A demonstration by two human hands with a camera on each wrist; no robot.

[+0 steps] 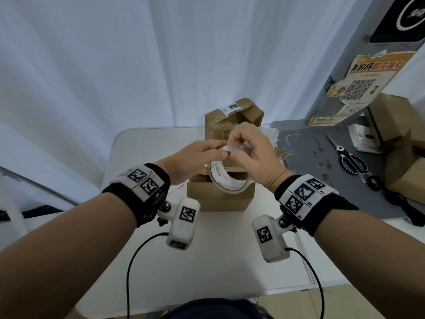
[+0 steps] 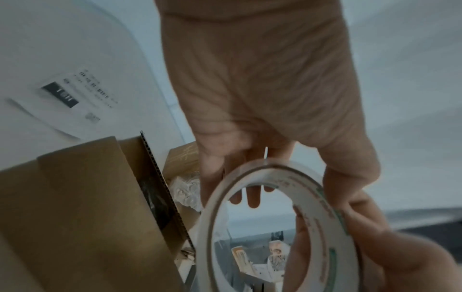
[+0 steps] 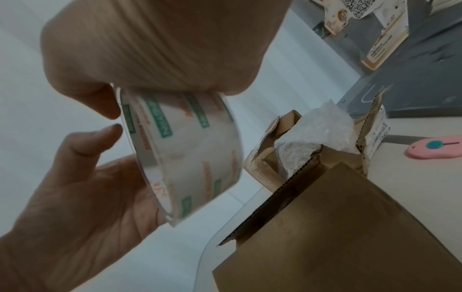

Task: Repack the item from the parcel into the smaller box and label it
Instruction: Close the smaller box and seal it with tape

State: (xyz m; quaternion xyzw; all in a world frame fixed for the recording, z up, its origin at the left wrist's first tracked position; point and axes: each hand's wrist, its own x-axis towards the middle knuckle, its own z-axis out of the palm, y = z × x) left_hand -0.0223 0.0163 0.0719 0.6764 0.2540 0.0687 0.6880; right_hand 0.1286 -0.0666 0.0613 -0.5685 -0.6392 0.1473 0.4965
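Observation:
Both hands hold a roll of clear packing tape [image 1: 226, 180] with green and orange print just above the small brown box [image 1: 220, 200]. My left hand [image 1: 213, 149] holds the roll [image 2: 275, 207] from the left, thumb on its rim. My right hand [image 1: 239, 143] grips the top of the roll [image 3: 185, 154], fingertips pinching at its outer layer. The small box [image 3: 337, 227] stands with its top flaps up. Behind it stands the opened parcel [image 1: 232, 118], with bubble wrap [image 3: 322, 126] sticking out. A white printed label [image 2: 72, 98] lies on the table.
Scissors [image 1: 349, 160] lie on the grey mat [image 1: 305, 143] to the right. A pink box cutter [image 3: 435, 147] rests beside the parcel. More cardboard boxes [image 1: 391, 125] stack at the far right. The white table [image 1: 149, 157] stretches to the left and toward me.

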